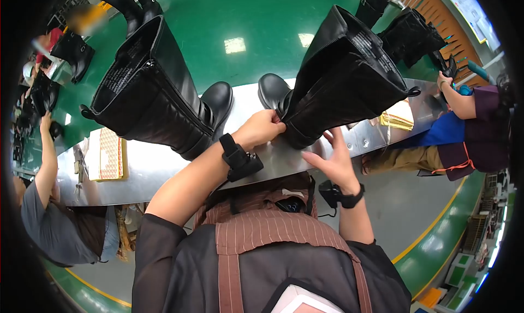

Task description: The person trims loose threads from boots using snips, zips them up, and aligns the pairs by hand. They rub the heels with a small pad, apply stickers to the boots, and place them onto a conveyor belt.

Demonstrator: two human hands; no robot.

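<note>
Two tall black boots stand upright on the metal table, their shafts leaning toward me. The left boot (164,89) shows a long side zipper and white print inside its shaft. My left hand (261,129) reaches to the ankle of the right boot (341,75), with thumb and finger pinched together there; what they grip is too small to make out. The shaft of that boot gapes at the top. Close to its heel, my right hand (337,161) is open, fingers spread, holding nothing. Both of my wrists wear black strapped devices.
A shiny metal table (147,163) curves in front of me. A stack of printed sheets (107,154) lies at left, another stack (397,115) at right. Other people work at both ends, a purple-sleeved arm (458,100) on the right. More black boots (412,34) stand beyond.
</note>
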